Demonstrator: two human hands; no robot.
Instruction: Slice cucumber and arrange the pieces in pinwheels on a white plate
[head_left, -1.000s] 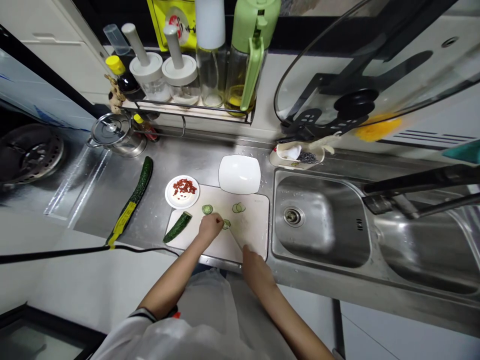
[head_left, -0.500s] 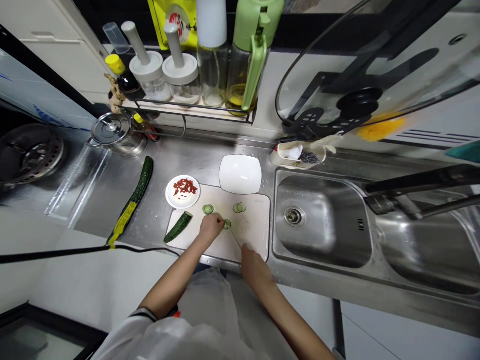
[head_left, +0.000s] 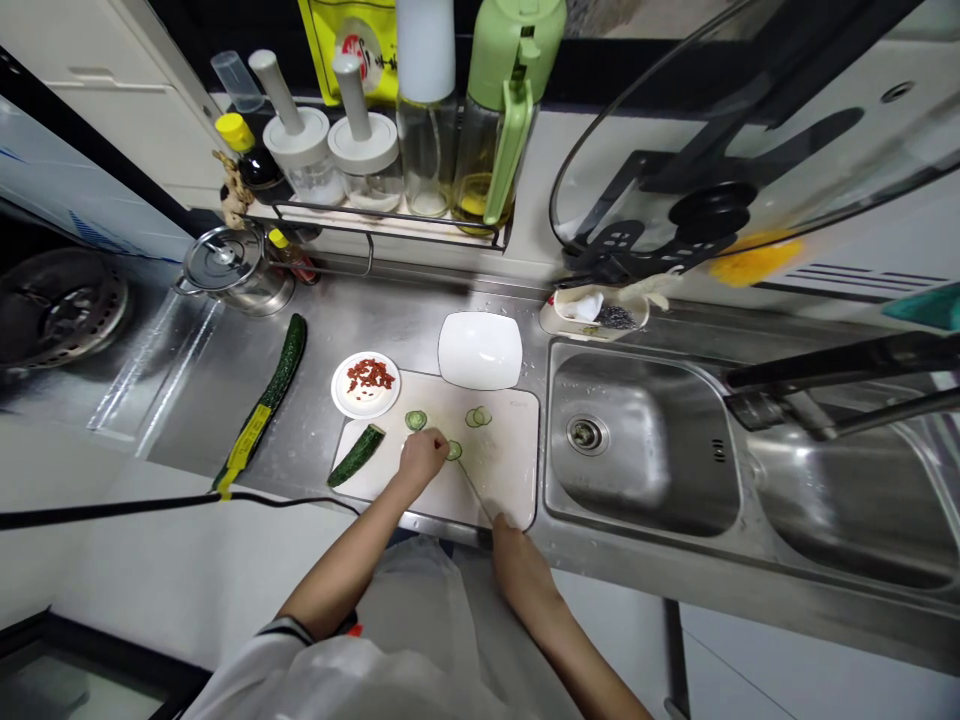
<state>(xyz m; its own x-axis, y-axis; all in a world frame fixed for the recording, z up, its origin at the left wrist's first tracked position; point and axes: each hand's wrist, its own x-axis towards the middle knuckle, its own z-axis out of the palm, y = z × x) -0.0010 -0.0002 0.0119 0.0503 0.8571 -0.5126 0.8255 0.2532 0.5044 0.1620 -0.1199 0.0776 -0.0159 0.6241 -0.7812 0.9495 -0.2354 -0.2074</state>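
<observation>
Low centre of the frame: left hand (head_left: 422,455) knuckles up on the board (head_left: 502,470), fingers curled down over a slice (head_left: 453,450) that peeks out just right of the fingertips. Pinching or only pressing: cannot tell, grip hidden under the hand.

Lower and to the right, at the board's near edge: right hand (head_left: 517,560) clenched round the handle of a knife (head_left: 472,487). Thin blade slanting up-left across the board, tip close beside the slice. Touching it or not: too fine to tell.

Also on the board: half cucumber (head_left: 355,455) lying diagonally at the left end, well apart from the left hand. Loose slices (head_left: 477,416) near the far edge, with another single one left of them.

Touching the board's upper left corner: round plate (head_left: 349,400) with red chilli bits. Just above the board's far edge: white square dish (head_left: 480,350).

Left of centre on the steel counter: whole cucumber (head_left: 274,385), yellow band at its lower end.

Right of the board: sink (head_left: 637,440).

Upper left: lidded pot (head_left: 232,265). Above it, top centre: rack (head_left: 375,215) of shakers and oil bottles.

Upper right: large glass lid (head_left: 750,130) leaning against the wall.

Bottom left: black cable (head_left: 150,505) running along the counter's edge.
</observation>
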